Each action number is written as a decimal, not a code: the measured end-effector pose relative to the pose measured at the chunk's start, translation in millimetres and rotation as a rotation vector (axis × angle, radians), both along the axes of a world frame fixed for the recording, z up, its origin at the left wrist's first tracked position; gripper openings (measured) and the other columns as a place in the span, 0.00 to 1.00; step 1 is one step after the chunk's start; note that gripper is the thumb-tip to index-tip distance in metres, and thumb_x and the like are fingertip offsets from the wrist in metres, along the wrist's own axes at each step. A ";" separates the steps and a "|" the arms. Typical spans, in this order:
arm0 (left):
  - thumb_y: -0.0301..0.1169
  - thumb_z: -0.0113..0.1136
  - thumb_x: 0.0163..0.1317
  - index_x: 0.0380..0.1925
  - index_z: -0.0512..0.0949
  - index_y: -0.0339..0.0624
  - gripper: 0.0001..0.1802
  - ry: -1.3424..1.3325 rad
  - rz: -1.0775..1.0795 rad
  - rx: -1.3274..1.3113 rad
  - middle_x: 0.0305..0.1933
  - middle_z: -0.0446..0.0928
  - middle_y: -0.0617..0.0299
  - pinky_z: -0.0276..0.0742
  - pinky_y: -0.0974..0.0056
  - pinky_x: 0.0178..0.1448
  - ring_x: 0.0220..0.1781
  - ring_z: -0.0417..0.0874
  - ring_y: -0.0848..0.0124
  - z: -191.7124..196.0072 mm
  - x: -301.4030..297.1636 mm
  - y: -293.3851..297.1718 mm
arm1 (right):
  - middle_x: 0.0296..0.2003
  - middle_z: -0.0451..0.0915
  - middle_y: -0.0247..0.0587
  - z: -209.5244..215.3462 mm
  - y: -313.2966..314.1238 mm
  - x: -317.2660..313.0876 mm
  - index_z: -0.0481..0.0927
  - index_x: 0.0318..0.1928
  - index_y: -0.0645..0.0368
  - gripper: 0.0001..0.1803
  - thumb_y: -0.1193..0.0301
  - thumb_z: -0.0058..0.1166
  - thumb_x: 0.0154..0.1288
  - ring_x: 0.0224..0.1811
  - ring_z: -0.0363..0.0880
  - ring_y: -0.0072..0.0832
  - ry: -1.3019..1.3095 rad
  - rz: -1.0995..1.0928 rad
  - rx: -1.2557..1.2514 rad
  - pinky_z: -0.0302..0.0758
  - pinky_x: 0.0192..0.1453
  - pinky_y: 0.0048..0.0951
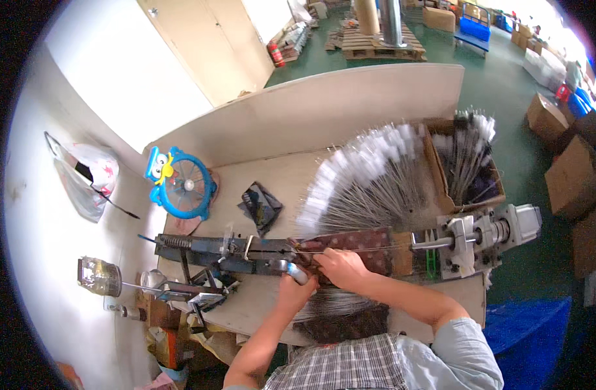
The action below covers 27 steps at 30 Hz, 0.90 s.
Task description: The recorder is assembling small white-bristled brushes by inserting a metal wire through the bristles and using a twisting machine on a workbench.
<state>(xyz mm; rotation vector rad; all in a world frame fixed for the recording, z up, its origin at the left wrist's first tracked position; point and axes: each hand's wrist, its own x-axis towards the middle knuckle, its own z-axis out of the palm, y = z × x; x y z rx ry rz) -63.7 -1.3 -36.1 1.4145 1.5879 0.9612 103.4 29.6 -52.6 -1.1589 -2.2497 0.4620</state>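
A long dark machine (pixel 259 248) lies across the table, with a motor-driven shaft (pixel 434 244) at its right end. A thin wire (pixel 382 248) runs along it toward that shaft. My right hand (pixel 340 268) is closed at the wire, fingertips pinched near the machine's middle. Just left of it and nearer me, my left hand (pixel 295 290) is closed beside a silvery metal cylinder (pixel 296 273); its fingers are partly hidden, and what they hold cannot be made out. Thin wires (pixel 337 304) lie in a bundle below my hands, before my checked apron (pixel 343 367).
Behind the machine fans a big pile of wire-stemmed brushes with white tips (pixel 356 169). A cardboard box (pixel 441 175) of more brushes stands right of it. A blue fan (pixel 189 185), a dark plastic bag (pixel 260 207) and a clamp stand (pixel 200 296) are at left. A low board (pixel 311 110) edges the back.
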 end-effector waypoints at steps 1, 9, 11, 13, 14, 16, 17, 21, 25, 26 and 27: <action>0.28 0.63 0.49 0.27 0.72 0.37 0.10 -0.016 0.039 -0.017 0.21 0.74 0.62 0.73 0.65 0.30 0.23 0.76 0.72 -3.0 -8.8 -5.9 | 0.35 0.76 0.40 2.9 -3.6 1.3 0.75 0.44 0.57 0.17 0.69 0.58 0.51 0.35 0.78 0.38 0.004 0.037 -0.004 0.76 0.38 0.36; 0.45 0.59 0.59 0.32 0.73 0.46 0.14 -0.819 0.530 -0.155 0.25 0.71 0.68 0.71 0.69 0.33 0.27 0.74 0.75 -29.8 -135.3 -43.8 | 0.32 0.75 0.42 52.3 -10.8 24.7 0.76 0.42 0.58 0.15 0.70 0.59 0.52 0.32 0.77 0.42 0.082 0.054 -0.017 0.77 0.31 0.38; 0.46 0.59 0.59 0.32 0.74 0.47 0.15 -1.106 0.699 -0.168 0.24 0.71 0.69 0.71 0.68 0.32 0.27 0.73 0.75 -36.6 -153.0 -50.3 | 0.32 0.75 0.43 55.6 -10.5 21.7 0.76 0.42 0.59 0.15 0.71 0.59 0.52 0.32 0.77 0.43 0.104 0.072 -0.027 0.76 0.32 0.38; 0.47 0.59 0.58 0.32 0.76 0.47 0.16 -1.122 0.743 -0.151 0.24 0.72 0.70 0.72 0.68 0.32 0.27 0.73 0.75 -27.2 -154.8 -49.5 | 0.32 0.75 0.45 53.9 -9.6 17.9 0.76 0.41 0.60 0.14 0.71 0.58 0.53 0.33 0.77 0.44 0.087 0.089 -0.038 0.77 0.32 0.39; 0.46 0.60 0.57 0.31 0.76 0.47 0.15 -1.133 0.760 -0.155 0.25 0.73 0.70 0.72 0.68 0.32 0.28 0.73 0.75 -27.3 -158.2 -48.0 | 0.33 0.75 0.45 51.4 -9.6 16.8 0.76 0.42 0.61 0.14 0.72 0.58 0.54 0.33 0.77 0.44 0.089 0.094 -0.052 0.77 0.33 0.39; 0.45 0.61 0.57 0.31 0.77 0.46 0.14 -1.150 0.779 -0.161 0.25 0.74 0.70 0.72 0.68 0.32 0.28 0.73 0.75 -31.5 -163.8 -49.3 | 0.34 0.75 0.45 51.0 -11.6 14.3 0.76 0.43 0.61 0.14 0.72 0.57 0.54 0.34 0.77 0.44 0.084 0.102 -0.067 0.77 0.35 0.39; 0.43 0.61 0.57 0.31 0.77 0.46 0.13 -1.133 0.773 -0.149 0.26 0.74 0.70 0.72 0.68 0.32 0.28 0.73 0.75 -35.5 -165.4 -50.2 | 0.35 0.76 0.46 53.5 -13.4 14.4 0.77 0.43 0.62 0.14 0.74 0.57 0.54 0.34 0.77 0.44 0.080 0.109 -0.100 0.76 0.36 0.38; 0.42 0.59 0.58 0.29 0.75 0.46 0.12 -1.121 0.801 -0.111 0.22 0.71 0.69 0.70 0.69 0.29 0.25 0.72 0.75 -46.1 -165.9 -49.3 | 0.36 0.76 0.46 66.8 -20.8 16.4 0.77 0.44 0.61 0.15 0.74 0.57 0.54 0.36 0.77 0.44 0.055 0.102 -0.274 0.76 0.40 0.38; 0.35 0.61 0.56 0.28 0.75 0.45 0.07 -1.124 0.870 -0.047 0.21 0.70 0.69 0.66 0.70 0.28 0.24 0.69 0.77 -39.4 -148.4 -40.6 | 0.34 0.77 0.44 96.8 -23.5 27.4 0.78 0.43 0.61 0.15 0.74 0.58 0.53 0.37 0.77 0.41 0.021 0.103 -0.163 0.76 0.40 0.36; 0.33 0.59 0.56 0.27 0.75 0.45 0.06 -1.066 0.931 0.005 0.21 0.68 0.68 0.65 0.70 0.28 0.23 0.68 0.77 -30.0 -137.8 -39.6 | 0.32 0.77 0.43 104.6 -20.6 31.6 0.78 0.42 0.61 0.14 0.74 0.58 0.52 0.37 0.77 0.40 0.005 0.088 -0.016 0.75 0.40 0.36; 0.32 0.58 0.56 0.26 0.74 0.44 0.05 -1.006 0.988 0.057 0.20 0.67 0.68 0.64 0.70 0.28 0.23 0.67 0.77 -23.3 -128.7 -36.9 | 0.31 0.78 0.41 110.3 -16.5 35.9 0.79 0.40 0.61 0.13 0.74 0.59 0.51 0.37 0.77 0.39 -0.015 0.071 0.131 0.75 0.40 0.35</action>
